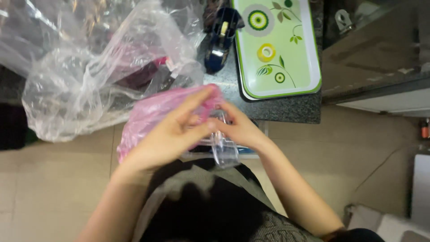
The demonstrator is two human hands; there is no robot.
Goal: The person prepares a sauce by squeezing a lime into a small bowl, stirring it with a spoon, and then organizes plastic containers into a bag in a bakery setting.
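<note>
We are seeing a pink plastic bag (pixel 148 117) lying under our left hand (pixel 172 134), and a big clear plastic bag (pixel 85 76) sprawling crumpled across the counter behind it.

The dark table (pixel 286 110) is crowded: a big heap of clear plastic bags (pixel 89 67) fills its left side, the green flowered tray (pixel 277 45) takes the right, and a dark blue tape dispenser (pixel 220 40) stands in the narrow gap between them. A bare strip of table runs along the tray's near edge. Open tiled floor (pixel 367 152) lies to the right of the right hand (pixel 242 130).
</note>
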